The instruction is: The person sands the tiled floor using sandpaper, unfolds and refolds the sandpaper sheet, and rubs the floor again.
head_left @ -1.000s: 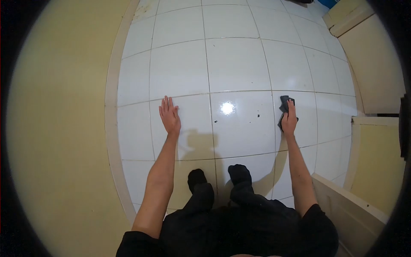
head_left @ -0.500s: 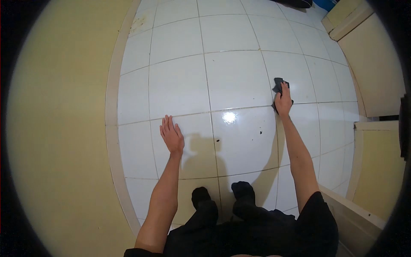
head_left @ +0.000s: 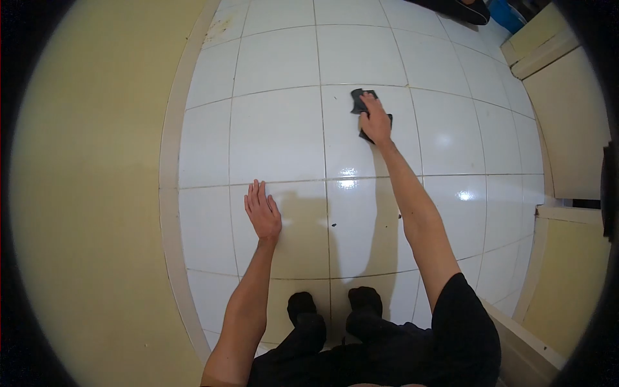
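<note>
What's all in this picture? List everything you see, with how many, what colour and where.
Cloth: one, dark grey to black, on the tiles under the right hand
Tiled floor: one, white, across the middle
Crumbs: a few, dark, on the tiles ahead of the feet
Stain: one patch, yellowish brown, far left of the floor
Wall: one, yellow, left side
Blue object: one, unclear what, top right
Black object: one, cut off, top right
Left hand: one, bare, on the tiles
Right hand: one, bare, on the cloth
Feet: two, black-covered, bottom centre
</note>
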The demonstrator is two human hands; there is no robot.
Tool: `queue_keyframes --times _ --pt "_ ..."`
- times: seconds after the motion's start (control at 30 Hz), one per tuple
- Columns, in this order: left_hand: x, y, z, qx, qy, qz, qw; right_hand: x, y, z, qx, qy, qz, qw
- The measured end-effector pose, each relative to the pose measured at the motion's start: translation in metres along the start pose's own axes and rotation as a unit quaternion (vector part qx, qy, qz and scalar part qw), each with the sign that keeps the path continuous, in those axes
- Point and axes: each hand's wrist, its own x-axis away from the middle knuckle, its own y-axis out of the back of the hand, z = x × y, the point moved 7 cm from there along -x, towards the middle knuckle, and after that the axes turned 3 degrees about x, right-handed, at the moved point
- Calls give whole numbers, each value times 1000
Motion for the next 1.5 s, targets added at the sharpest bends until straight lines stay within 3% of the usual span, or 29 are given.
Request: queue_keyframes --times 0.4,0.47,0.53,0.73,0.87,0.97,1.07,1.27,1.33,1.37,1.5 --pt "4 -5 4 -6 -9 -17 1000 97 -17 119 -114 126 161 972" --pt "1 -6 4 -6 -7 -18 1000 125 -17 132 -127 163 150 967" --pt "0 -5 4 -6 -12 -22 1000 146 -15 142 -145 154 203 956" --pt "2 -5 3 -4 -20 -33 999 202 6 165 -208 129 239 940" --pt "2 -10 10 -8 -15 -28 999 221 14 164 -264 82 254 927" --pt "3 -6 5 -7 -17 -33 999 222 15 144 -369 -95 265 886" --pt "4 -7 6 -7 -26 -36 999 221 52 112 -470 -278 239 803" --pt "5 -7 7 2 -28 -41 999 242 176 29 -379 -283 45 880" --pt "5 -9 8 -4 -29 -39 999 262 208 11 -280 -274 -18 920" --pt "5 -10 8 -7 -31 -39 999 282 214 -5 -253 -299 -19 920" --pt "4 -10 8 -15 -36 -41 998 331 223 -9 3 -169 13 985"
